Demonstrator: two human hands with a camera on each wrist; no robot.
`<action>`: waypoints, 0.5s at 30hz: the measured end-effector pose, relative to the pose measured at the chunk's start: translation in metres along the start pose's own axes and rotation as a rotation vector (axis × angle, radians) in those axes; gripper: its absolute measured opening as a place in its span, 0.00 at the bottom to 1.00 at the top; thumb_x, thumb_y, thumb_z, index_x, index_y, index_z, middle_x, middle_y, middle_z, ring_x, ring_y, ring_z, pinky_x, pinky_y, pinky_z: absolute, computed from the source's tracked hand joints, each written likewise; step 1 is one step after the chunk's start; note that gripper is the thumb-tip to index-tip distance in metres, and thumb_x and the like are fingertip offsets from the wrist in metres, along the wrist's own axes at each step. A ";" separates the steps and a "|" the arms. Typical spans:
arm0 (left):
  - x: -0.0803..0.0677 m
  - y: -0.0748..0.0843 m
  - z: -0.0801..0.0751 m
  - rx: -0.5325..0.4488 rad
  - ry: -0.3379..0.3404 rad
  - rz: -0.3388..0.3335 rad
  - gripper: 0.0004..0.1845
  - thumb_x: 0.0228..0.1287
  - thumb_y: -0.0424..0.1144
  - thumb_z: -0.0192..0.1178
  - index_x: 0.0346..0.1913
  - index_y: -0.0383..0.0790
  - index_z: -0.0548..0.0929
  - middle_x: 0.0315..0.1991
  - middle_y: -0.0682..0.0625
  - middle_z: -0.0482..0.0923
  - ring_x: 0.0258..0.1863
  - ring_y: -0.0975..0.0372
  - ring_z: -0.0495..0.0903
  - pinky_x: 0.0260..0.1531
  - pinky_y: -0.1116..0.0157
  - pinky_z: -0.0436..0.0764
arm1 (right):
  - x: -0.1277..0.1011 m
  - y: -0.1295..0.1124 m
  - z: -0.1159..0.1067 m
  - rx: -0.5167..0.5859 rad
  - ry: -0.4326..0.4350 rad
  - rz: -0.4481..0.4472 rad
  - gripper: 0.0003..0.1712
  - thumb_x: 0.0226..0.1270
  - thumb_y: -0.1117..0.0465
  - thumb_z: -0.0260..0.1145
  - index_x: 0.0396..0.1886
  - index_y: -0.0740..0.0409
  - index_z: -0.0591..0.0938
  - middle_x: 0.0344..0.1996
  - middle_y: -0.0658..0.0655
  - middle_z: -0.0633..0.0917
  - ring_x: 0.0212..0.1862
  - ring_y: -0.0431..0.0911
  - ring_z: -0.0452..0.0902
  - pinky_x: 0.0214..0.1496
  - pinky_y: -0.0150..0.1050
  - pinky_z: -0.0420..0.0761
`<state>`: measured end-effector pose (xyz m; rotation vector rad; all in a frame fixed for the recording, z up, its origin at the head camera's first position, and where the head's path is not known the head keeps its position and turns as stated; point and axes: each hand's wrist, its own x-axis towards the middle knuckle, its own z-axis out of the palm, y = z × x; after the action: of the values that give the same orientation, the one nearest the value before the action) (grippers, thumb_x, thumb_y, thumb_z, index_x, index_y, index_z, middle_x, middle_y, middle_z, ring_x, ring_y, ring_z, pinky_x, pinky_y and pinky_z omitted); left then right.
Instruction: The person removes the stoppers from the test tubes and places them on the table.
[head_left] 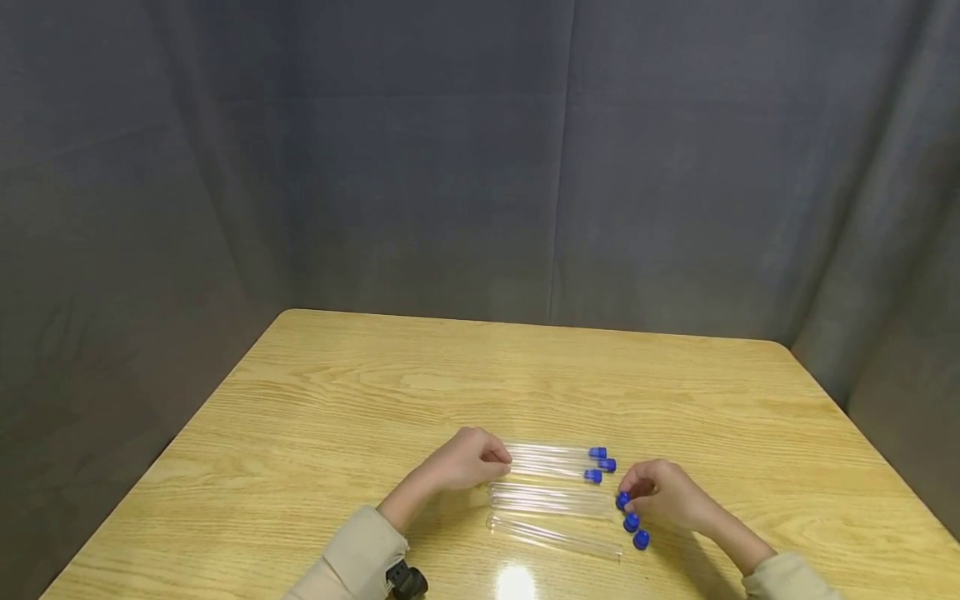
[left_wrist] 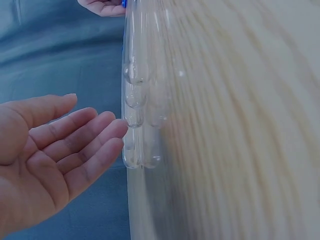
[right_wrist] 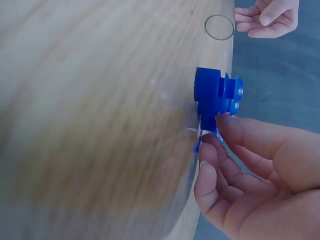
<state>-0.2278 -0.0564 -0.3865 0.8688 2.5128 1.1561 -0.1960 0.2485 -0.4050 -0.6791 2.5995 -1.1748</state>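
Note:
Three clear test tubes point(head_left: 551, 461) lie side by side with blue caps in their right ends. My left hand point(head_left: 465, 460) is at their rounded left ends, fingers fairly straight and thumb apart; whether the fingertips touch the glass I cannot tell. Nearer me lie uncapped test tubes point(head_left: 555, 500), and one more test tube point(head_left: 555, 537) lies slightly slanted. At the right, my right hand point(head_left: 667, 493) pinches a loose blue cap point(head_left: 623, 501) between thumb and fingers, low at the table. Two other blue caps point(right_wrist: 207, 85) stand in a row beside it.
The wooden table point(head_left: 360, 392) has its far edge against a dark grey curtain point(head_left: 420, 183), which also hangs at both sides. A black wrist strap point(head_left: 407, 579) shows at the left sleeve. Light glares on the table near the front.

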 end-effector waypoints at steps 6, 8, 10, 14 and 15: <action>0.002 0.000 -0.001 -0.011 0.034 0.013 0.07 0.58 0.28 0.55 0.37 0.29 0.82 0.32 0.47 0.80 0.29 0.64 0.77 0.30 0.71 0.76 | -0.002 -0.001 -0.003 -0.016 -0.029 -0.029 0.07 0.50 0.74 0.64 0.31 0.68 0.78 0.27 0.54 0.80 0.29 0.41 0.74 0.31 0.32 0.76; 0.004 0.000 -0.002 -0.019 0.052 0.018 0.07 0.58 0.28 0.55 0.36 0.29 0.82 0.32 0.47 0.80 0.29 0.63 0.77 0.29 0.70 0.76 | -0.002 -0.002 -0.006 -0.020 -0.037 -0.032 0.08 0.51 0.74 0.64 0.33 0.68 0.78 0.28 0.55 0.80 0.30 0.41 0.75 0.32 0.32 0.76; 0.006 0.000 -0.004 -0.022 0.070 0.020 0.07 0.58 0.28 0.54 0.36 0.30 0.82 0.31 0.48 0.80 0.30 0.62 0.77 0.30 0.70 0.76 | -0.002 -0.003 -0.008 -0.019 -0.042 -0.033 0.09 0.52 0.72 0.64 0.35 0.69 0.78 0.30 0.56 0.80 0.31 0.42 0.75 0.33 0.33 0.76; 0.010 0.000 -0.006 -0.039 0.084 0.015 0.06 0.58 0.27 0.55 0.35 0.30 0.82 0.31 0.49 0.80 0.32 0.61 0.77 0.31 0.69 0.76 | -0.002 -0.003 -0.013 -0.015 -0.037 -0.029 0.10 0.53 0.71 0.64 0.36 0.71 0.77 0.30 0.56 0.80 0.31 0.42 0.74 0.31 0.33 0.75; 0.010 0.001 -0.006 -0.044 0.084 0.012 0.06 0.58 0.27 0.56 0.35 0.30 0.82 0.31 0.49 0.80 0.32 0.61 0.77 0.31 0.69 0.76 | -0.002 -0.003 -0.014 -0.011 -0.034 -0.022 0.10 0.54 0.70 0.64 0.37 0.71 0.77 0.30 0.56 0.80 0.31 0.42 0.74 0.31 0.33 0.75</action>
<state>-0.2385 -0.0535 -0.3818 0.8427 2.5411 1.2722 -0.1984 0.2566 -0.3938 -0.7248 2.5795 -1.1456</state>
